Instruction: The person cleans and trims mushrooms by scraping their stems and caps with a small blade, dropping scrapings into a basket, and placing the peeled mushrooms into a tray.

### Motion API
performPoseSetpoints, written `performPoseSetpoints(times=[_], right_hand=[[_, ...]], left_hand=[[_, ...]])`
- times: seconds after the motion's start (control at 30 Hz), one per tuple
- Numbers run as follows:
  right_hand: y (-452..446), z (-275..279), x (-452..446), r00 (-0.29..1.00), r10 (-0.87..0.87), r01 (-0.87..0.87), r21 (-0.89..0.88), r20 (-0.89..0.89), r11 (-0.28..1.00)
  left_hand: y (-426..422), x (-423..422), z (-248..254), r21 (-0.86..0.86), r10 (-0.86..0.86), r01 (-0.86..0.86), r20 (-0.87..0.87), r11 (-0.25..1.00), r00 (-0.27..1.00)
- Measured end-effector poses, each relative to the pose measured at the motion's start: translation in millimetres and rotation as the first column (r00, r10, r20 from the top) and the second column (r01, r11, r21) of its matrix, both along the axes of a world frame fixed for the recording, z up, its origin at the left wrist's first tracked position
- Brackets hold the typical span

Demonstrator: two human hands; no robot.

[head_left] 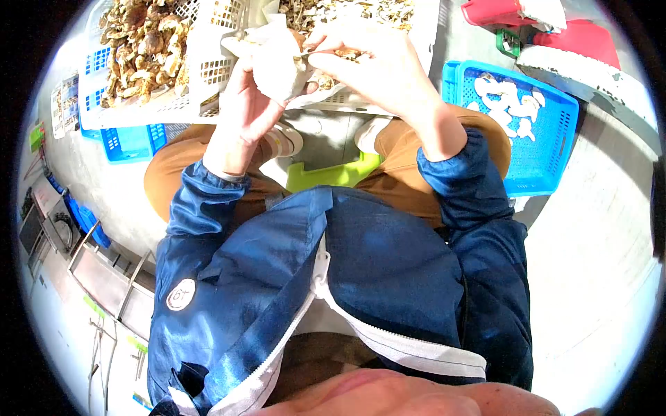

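My left hand (253,114) is closed around a large pale piece (277,76) that looks like a mushroom, washed out by glare. Over the white basket's near edge, my right hand (371,62) meets it from the right, thumb and fingers pinched together at its brownish edge. What those fingertips grip is too small and bright to make out. Beneath both hands, the middle white basket (378,109) holds brown, flaky trimmings (347,12). Whole brown mushrooms (149,52) are heaped in the white basket section on the left.
A blue basket (565,139) with several white pieces (510,100) sits on the floor at right. Another blue basket (132,142) shows under the white one. Red items (579,41) lie at upper right. A green stool (333,173) is between my legs; metal racks (114,277) stand left.
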State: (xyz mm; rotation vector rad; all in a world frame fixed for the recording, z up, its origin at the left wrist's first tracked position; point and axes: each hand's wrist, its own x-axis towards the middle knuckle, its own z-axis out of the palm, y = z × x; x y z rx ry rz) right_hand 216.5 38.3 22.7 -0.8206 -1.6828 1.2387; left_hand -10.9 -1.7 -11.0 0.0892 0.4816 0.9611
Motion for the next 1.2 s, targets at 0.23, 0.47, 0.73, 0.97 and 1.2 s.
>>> performPoseSetpoints(times=[0.23, 0.47, 0.73, 0.97, 1.2], right_hand=[[-1, -1, -2, 0.999, -0.039, 0.038, 0.084, 0.008, 0.996], [-5, -3, -11, 0.971, -0.213, 0.177, 0.271, 0.111, 0.946], [13, 8, 16, 0.943, -0.32, 0.333, -0.213, 0.095, 0.919], [8, -9, 12, 0.973, -0.171, 0.21, -0.29, 0.153, 0.934], [0, -10, -2, 0.952, -0.188, 0.174, 0.079, 0.242, 0.982]], left_hand=[[0, 0, 2, 0.032, -0.008, 0.01, -0.055, 0.999, 0.998], [-2, 2, 1, -0.045, -0.005, 0.008, 0.067, 0.999, 0.998], [-2, -2, 2, -0.055, 0.044, -0.047, -0.057, 0.997, 0.997], [10, 0, 14, 0.608, 0.456, 0.175, -0.728, 0.774, 0.511], [8, 9, 18, 0.59, 0.659, 0.535, -0.748, 0.605, 0.08]])
